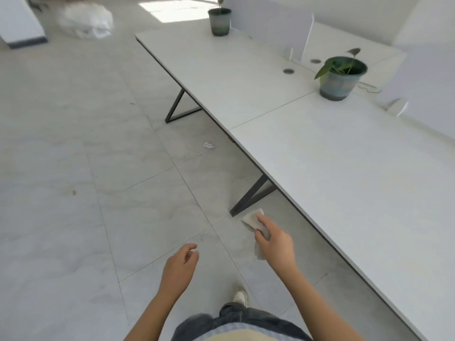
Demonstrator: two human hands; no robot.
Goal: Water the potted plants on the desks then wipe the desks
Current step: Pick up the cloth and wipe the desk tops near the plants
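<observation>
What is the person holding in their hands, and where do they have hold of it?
The right hand grips a crumpled cloth around its middle, both ends sticking out. The left hand holds nothing.

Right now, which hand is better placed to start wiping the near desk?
Probably the right hand: it grips the cloth and is beside the near desk. The left hand is empty, loosely curled, and farther from the desk.

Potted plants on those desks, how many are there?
2. One potted plant stands by the seam between the desks; the other potted plant stands at the far end beside the divider panel, which may hide more.
</observation>
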